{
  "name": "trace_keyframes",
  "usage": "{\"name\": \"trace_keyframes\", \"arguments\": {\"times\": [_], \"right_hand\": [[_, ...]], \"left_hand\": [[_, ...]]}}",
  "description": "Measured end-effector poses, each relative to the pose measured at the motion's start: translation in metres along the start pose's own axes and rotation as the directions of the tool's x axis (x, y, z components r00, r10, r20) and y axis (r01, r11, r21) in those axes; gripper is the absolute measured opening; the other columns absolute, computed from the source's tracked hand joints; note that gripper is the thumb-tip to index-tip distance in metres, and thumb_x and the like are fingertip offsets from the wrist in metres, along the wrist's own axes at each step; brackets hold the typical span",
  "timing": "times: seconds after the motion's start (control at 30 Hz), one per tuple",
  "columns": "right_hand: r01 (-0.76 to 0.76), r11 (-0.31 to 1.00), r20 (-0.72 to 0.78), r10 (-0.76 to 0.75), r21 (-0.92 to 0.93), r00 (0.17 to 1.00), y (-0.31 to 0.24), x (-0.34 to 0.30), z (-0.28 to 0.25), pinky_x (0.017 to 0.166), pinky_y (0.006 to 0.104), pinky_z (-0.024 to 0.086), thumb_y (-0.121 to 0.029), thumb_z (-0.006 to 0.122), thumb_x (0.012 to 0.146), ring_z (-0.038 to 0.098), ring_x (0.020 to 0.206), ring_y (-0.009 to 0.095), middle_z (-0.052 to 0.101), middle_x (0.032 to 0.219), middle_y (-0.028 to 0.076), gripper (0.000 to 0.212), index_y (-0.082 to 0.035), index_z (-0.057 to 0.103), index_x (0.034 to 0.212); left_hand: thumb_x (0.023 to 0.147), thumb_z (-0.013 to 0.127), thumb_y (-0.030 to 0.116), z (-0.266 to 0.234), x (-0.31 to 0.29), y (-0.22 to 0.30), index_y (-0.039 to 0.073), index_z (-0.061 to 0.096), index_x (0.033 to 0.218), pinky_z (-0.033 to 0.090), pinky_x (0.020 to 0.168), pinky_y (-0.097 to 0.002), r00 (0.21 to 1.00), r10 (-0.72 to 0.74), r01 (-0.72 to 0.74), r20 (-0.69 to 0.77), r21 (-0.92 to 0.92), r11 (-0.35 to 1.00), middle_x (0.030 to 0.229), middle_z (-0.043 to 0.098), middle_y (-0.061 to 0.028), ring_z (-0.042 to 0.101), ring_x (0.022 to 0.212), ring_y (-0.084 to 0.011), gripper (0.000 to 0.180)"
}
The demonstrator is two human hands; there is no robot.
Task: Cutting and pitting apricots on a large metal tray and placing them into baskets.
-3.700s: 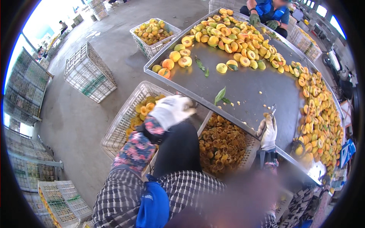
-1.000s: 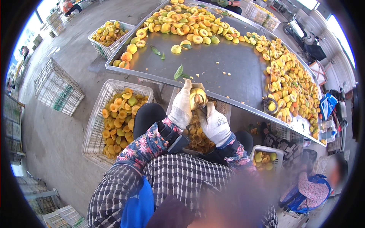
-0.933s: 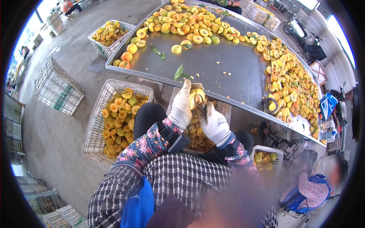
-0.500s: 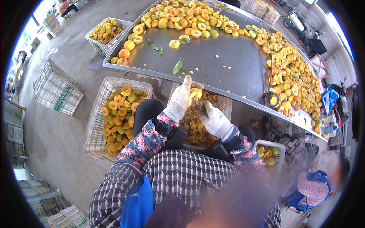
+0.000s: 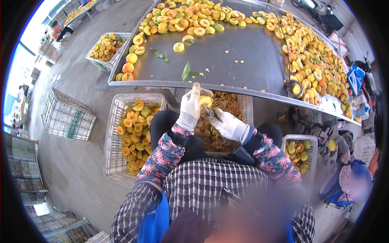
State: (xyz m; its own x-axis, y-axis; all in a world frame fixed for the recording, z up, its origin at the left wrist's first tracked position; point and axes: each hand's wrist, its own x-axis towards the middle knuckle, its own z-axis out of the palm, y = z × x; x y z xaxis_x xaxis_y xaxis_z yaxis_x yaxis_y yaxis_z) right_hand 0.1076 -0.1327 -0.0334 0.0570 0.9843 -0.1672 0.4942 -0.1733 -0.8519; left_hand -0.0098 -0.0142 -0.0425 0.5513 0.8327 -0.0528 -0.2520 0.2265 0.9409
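My left hand (image 5: 189,109), in a white glove, is closed around a yellow peach half (image 5: 205,101) just off the table's near edge. From the right, my gloved right hand (image 5: 229,125) grips a small metal pitting tool (image 5: 209,111); its tip meets the fruit, and the exact blade shape is partly hidden by my fingers. Below both hands, between my knees, stands a white crate (image 5: 247,108) with many brownish-yellow fruit scraps. To the left, another white crate (image 5: 109,139) contains peach halves (image 5: 135,133).
The metal table (image 5: 243,52) bears heaps of peach halves (image 5: 312,69) along its far and right sides, plus loose leaves (image 5: 186,71). More crates stand around: a fruit-filled one (image 5: 106,63) at far left, a tall one (image 5: 69,115), and one (image 5: 312,168) at my right, near a co-worker (image 5: 348,178).
The whole view has shifted, so the table sits slightly differently in the picture. My hands still hold the peach half and the tool; the tool still meets the fruit.
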Motion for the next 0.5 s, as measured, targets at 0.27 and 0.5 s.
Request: {"name": "trace_keyframes", "arguments": {"times": [0.27,0.5], "right_hand": [[0.082,0.979,-0.243,-0.127,-0.188,0.962,0.006,-0.001,0.019,0.059,0.0455,0.046,-0.024,0.051,0.095,0.060,0.068,0.043,0.061,0.074,0.024,0.025,0.000,0.050,0.102],[-0.025,0.999,0.021,0.024,0.036,1.000,0.004,0.002,0.005,0.066,0.0385,0.047,-0.031,0.049,0.096,0.061,0.072,0.027,0.063,0.079,0.015,0.033,0.001,0.053,0.105]], "left_hand": [[0.098,0.050,0.041,0.009,0.005,0.000,-0.004,0.068,0.082,0.046,0.058,-0.0231,0.998,0.021,-0.021,-0.067,-0.007,1.000,0.072,0.066,-0.0079,0.059,0.061,-0.0110,0.051],[0.094,0.057,0.038,-0.001,0.011,0.010,-0.003,0.068,0.081,0.049,0.056,-0.0245,0.972,-0.222,0.219,0.077,0.050,0.974,0.072,0.066,-0.0079,0.062,0.061,-0.0141,0.045]]}}
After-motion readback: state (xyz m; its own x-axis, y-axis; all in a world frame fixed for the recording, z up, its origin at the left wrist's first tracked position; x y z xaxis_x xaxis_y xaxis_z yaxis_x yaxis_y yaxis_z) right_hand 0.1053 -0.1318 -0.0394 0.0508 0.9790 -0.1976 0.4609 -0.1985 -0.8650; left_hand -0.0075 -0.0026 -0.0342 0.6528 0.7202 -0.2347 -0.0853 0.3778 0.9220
